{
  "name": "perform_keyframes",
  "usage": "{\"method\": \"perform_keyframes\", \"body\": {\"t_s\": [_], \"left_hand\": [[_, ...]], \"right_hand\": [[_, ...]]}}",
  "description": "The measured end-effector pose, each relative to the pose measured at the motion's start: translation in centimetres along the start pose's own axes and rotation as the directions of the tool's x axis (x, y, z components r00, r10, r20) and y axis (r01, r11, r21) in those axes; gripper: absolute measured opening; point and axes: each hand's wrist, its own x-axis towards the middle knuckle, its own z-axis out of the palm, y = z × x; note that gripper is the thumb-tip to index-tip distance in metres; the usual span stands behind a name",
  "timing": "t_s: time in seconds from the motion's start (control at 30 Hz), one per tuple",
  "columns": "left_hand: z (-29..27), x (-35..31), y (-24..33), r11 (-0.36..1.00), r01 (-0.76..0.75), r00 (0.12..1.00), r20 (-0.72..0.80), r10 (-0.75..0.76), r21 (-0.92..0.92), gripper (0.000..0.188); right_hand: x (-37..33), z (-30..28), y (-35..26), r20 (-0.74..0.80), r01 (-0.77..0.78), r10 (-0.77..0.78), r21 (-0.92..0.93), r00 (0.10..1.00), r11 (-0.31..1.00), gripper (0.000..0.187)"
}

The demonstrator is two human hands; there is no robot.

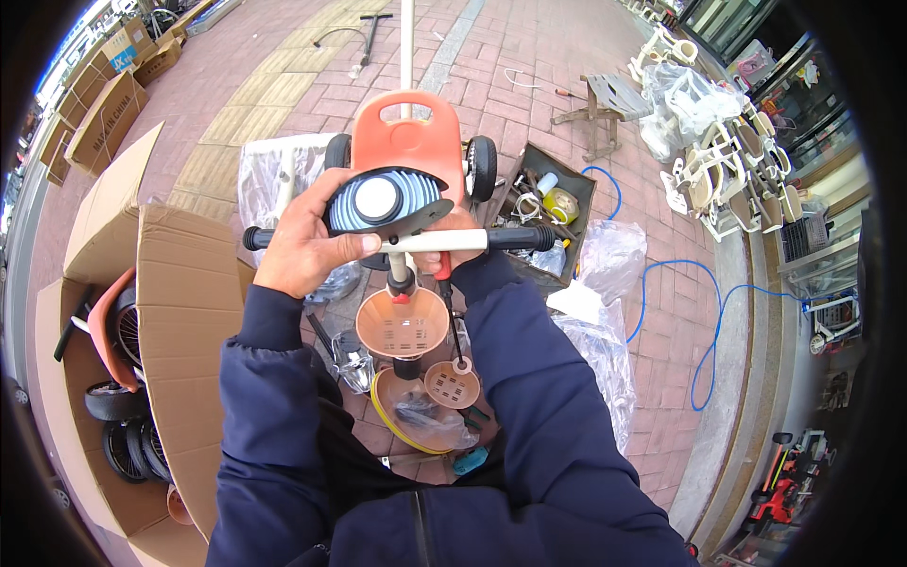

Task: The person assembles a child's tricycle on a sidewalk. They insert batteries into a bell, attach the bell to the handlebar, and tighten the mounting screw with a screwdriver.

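Note:
In front of me stands a child's tricycle with an orange seat (406,142) and a white handlebar (458,241). My left hand (307,236) is closed round a round blue-and-black ribbed unit with a white centre (378,198), at the middle of the bar. The thumb presses near the stem. My right hand (460,221) is behind the bar, partly hidden by it. It grips a red-handled screwdriver (444,266) whose dark shaft slants downward. An orange basket (402,321) sits below the stem. Beside it is a small slotted orange disc (452,386).
An open carton (189,350) with wheels and tricycle parts stands at left. A metal toolbox (576,213) lies right of the tricycle, near plastic bags (609,260) and a blue hose (680,263). White frames (737,170) are piled farther right, by a small stool (605,99).

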Motion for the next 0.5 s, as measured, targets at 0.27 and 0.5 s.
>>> {"method": "perform_keyframes", "body": {"t_s": [0.27, 0.5], "left_hand": [[-0.1, 0.0, 0.1, 0.999, 0.033, 0.999, -0.010, -0.033, 0.035, 0.063], [-0.1, 0.5, -0.3, 0.986, 0.029, 1.000, -0.004, -0.028, 0.167, 0.060]], "right_hand": [[0.6, 3.5, -5.2, -0.318, -0.364, 0.238, -0.432, 0.918, 0.825, 0.020], [1.3, 4.8, -5.5, -0.231, -0.152, -0.012, -0.676, 0.973, 0.721, 0.044]]}}
